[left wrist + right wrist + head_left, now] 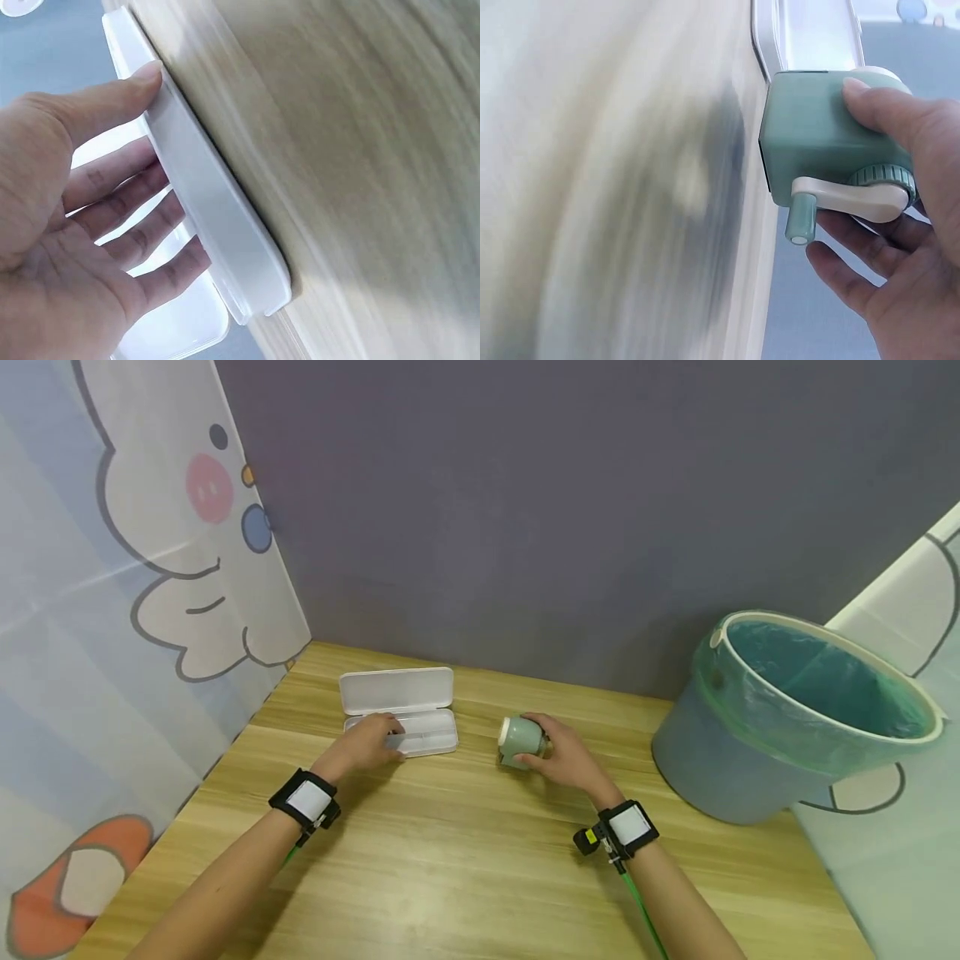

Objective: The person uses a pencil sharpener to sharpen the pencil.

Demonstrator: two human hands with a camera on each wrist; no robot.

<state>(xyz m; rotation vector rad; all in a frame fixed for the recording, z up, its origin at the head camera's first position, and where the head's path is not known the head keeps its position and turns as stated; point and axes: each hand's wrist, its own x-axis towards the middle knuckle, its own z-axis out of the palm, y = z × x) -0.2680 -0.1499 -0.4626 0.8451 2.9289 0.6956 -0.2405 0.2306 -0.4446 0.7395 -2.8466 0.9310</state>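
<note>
At the left on a wooden worktop (420,860), a white pencil case (432,721) lies open, its lid (396,691) folded back towards 12 o'clock. A person's left hand (366,743) straddles the case's 9 o'clock half, half open: thumb against the near wall, loosely bent fingers reaching over the tray. At 3 o'clock from the case, just beside it, the right hand (564,758) grips a green pencil sharpener (523,737), thumb on one face, with the crank (847,197) jutting out near the fingers. Whether the sharpener touches the worktop is unclear. Further out at 3 o'clock stands a bin (738,760). The step in hand seems to be taking hold of both objects; moving either calls for a firm grip, with fingers clear of the crank.
</note>
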